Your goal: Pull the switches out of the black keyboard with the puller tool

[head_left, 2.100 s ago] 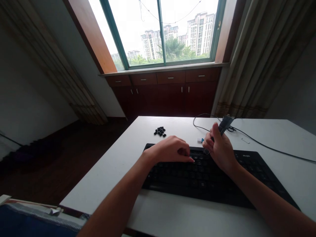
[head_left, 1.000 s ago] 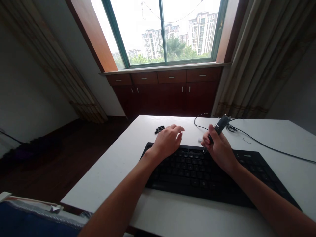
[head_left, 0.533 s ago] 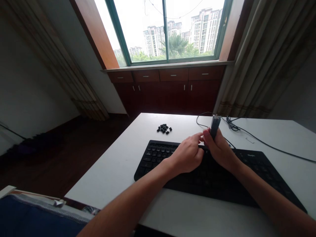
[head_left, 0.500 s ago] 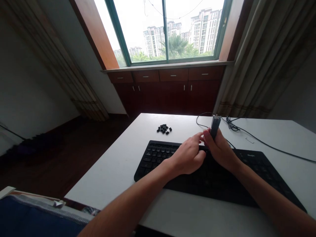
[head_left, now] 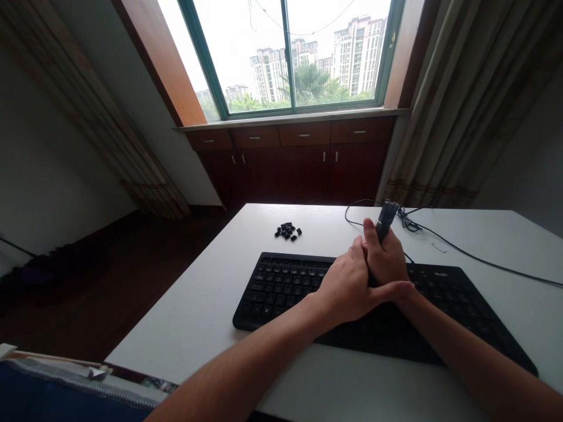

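Note:
A slim dark grey tool [head_left: 386, 217] with a shiny tip points up and away from my right hand [head_left: 387, 258]. My right hand is closed round its shaft, the thumb lying along the side. My left hand [head_left: 347, 287] presses against my right hand, its fingers curled at the lower part of the grip and hidden there. Its thumb stretches across my right wrist. Beneath both hands lies a black keyboard [head_left: 281, 287], with keys showing at its left and right. Several small black keycaps [head_left: 288, 230] are heaped behind the keyboard's left part.
The white table [head_left: 193, 305] carries everything. A black cable [head_left: 475, 258] runs over its right side, with a bundled part behind my hands. A thin bent wire piece [head_left: 438, 248] lies near the cable. A blue zipped item [head_left: 65, 390] is at lower left.
My left thumb has swung out to the right across my right wrist. The tool now leans further right, with my right thumb raised along it. The view has shifted slightly.

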### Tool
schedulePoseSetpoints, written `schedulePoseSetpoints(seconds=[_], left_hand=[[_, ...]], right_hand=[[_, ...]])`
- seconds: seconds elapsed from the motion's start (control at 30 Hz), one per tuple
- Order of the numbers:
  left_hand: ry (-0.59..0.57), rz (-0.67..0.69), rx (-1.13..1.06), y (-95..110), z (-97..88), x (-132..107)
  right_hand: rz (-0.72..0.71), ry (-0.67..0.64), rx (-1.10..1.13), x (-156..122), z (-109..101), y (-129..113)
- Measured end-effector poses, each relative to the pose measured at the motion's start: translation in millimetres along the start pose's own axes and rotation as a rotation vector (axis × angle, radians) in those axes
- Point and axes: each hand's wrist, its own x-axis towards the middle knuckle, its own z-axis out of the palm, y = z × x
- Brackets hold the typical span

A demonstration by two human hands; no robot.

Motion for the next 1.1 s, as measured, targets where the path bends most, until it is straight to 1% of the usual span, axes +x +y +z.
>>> schedulePoseSetpoints(seconds=[0.13, 0.27, 0.33, 0.43, 0.5, 0.57, 0.63, 0.77, 0.83, 0.9, 1.1], left_hand=[[-0.03, -0.006, 0.026, 0, -1.7, -2], [-0.031, -0.015, 0.032, 1, -3.2, -3], [-0.037, -0.021, 0.048, 1, -2.9, -3], [-0.055, -0.029, 0.097, 0, -1.9, -3], [-0.066, -0.034, 0.119, -1, -1.8, -4], [-0.07, -0.03, 0.106, -3, -2.9, -4], [-0.069, -0.014, 0.069, -6, -4.9, -5], [-0.067, 0.037, 0.052, -13, -10.8, -7], [-0.068, 0.053, 0.085, -16, -13.7, -7], [-0.064, 0.067, 0.108, -19, -16.1, -6], [-0.052, 0.156, 0.127, -21, -15.2, -3]], right_hand=[[0.035, 0.073, 0.049, -1, -1, 5], [0.029, 0.088, 0.098, -1, -1, 3], [0.049, 0.094, 0.204, -1, -1, -1], [0.132, 0.08, 0.412, 0, -2, -4], [0.181, 0.055, 0.474, 1, -2, -5], [0.215, 0.015, 0.535, 2, -1, -6], [0.243, -0.018, 0.641, 3, -1, -7], [0.3, -0.013, 0.839, 5, -3, -9], [0.316, -0.012, 0.871, 6, -4, -9], [0.302, 0.001, 0.867, 8, -7, -9], [0.194, 0.139, 0.817, 15, -20, -19]])
